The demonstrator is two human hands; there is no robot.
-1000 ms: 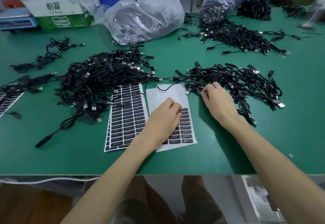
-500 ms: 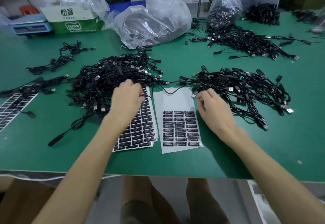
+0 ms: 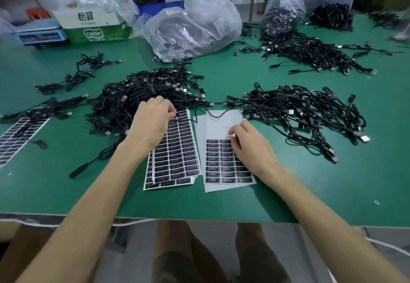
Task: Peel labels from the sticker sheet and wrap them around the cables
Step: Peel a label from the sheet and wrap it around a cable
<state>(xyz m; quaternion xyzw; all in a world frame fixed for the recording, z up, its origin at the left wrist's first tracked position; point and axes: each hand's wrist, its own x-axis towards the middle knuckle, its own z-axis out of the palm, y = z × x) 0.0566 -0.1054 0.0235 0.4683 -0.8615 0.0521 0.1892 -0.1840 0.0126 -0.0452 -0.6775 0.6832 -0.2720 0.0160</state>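
**A:** Where are the sheets?

**B:** On the green table (image 3: 288,183), near its front edge. The right sheet (image 3: 221,125) lies flat at 6 o'clock. Its far half is bare and black labels (image 3: 221,167) fill the near half. Left sheets (image 3: 177,156), a fanned stack full of labels, lie just beside it at 9 o'clock.

**A:** And the cables?

**B:** The left pile (image 3: 133,91) is at 11 o'clock from the sheets and covers the stack's far corner. The right pile (image 3: 299,109) is at 2 o'clock. One cable (image 3: 216,116) loops over the right sheet's far edge.

**A:** The hands?

**B:** The left hand (image 3: 153,125) is at the stack's far end against the left pile, fingers curled. I can't tell what they grip, if anything. The right hand (image 3: 250,147) is on the right sheet, fingertips bent down at the top row of labels. I can't tell whether a label is pinched.

**A:** Anything further off?

**B:** A clear bag (image 3: 195,23) at 12 o'clock and a box (image 3: 97,25) at 10 o'clock.
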